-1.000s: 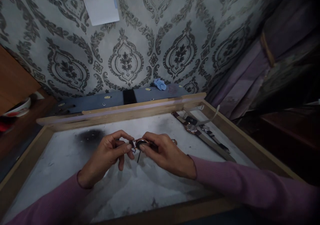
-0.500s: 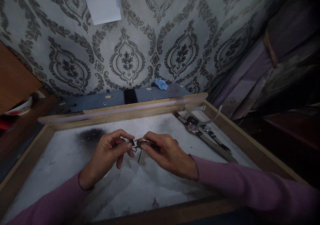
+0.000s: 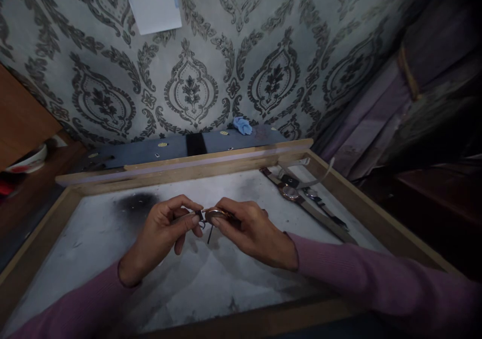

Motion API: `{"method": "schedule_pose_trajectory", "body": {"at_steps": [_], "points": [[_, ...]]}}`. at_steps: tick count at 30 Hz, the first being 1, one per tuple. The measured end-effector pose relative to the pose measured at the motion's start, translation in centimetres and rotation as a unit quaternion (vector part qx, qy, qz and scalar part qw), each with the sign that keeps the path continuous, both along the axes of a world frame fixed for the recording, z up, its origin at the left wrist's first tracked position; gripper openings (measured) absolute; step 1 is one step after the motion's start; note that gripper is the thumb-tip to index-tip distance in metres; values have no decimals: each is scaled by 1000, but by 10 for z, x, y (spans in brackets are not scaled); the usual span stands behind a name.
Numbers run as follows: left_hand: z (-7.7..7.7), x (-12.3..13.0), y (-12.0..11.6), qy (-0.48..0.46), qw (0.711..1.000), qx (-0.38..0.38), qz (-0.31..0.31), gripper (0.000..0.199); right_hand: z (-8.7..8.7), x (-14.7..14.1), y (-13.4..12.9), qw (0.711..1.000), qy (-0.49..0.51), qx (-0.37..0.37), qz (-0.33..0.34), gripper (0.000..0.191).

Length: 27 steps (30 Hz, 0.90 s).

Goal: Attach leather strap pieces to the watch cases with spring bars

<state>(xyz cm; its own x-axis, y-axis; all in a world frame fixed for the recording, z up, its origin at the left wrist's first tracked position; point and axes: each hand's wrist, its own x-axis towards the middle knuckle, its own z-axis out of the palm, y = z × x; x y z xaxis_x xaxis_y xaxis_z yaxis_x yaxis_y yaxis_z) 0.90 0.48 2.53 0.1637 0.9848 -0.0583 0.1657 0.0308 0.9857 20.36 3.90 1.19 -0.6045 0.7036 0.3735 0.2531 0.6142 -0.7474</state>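
My right hand (image 3: 248,228) is closed around a wristwatch (image 3: 215,214), its round metal case pinched between thumb and fingers over the tray. My left hand (image 3: 167,228) pinches a small dark piece (image 3: 199,215) right beside the case, seemingly the end of a watch strap. Whether that piece touches the case I cannot tell. Under the fingertips, a small dark loop shows, and a thin dark strip (image 3: 210,234) hangs below the watch. The fingers hide most of both held parts.
A wooden-rimmed tray (image 3: 188,170) with a stained white bottom lies under my hands. Several watches (image 3: 290,193) with straps rest at its right side. Behind it, a crumpled blue cloth (image 3: 243,126) sits on a blue surface against the patterned wall. A bowl (image 3: 30,161) stands at the left.
Both hands and the watch stay almost in place. The view has shifted very slightly.
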Motion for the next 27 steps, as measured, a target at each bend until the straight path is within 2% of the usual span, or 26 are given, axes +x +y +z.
{"method": "schedule_pose_trajectory", "body": {"at_steps": [16, 27], "points": [[-3, 1, 0, -17, 1000, -10, -7, 14, 1, -2, -3, 997, -4, -73, -6, 18], [4, -2, 2, 3, 1000, -9, -22, 16, 2, -1, -5, 999, -5, -45, -16, 17]]}}
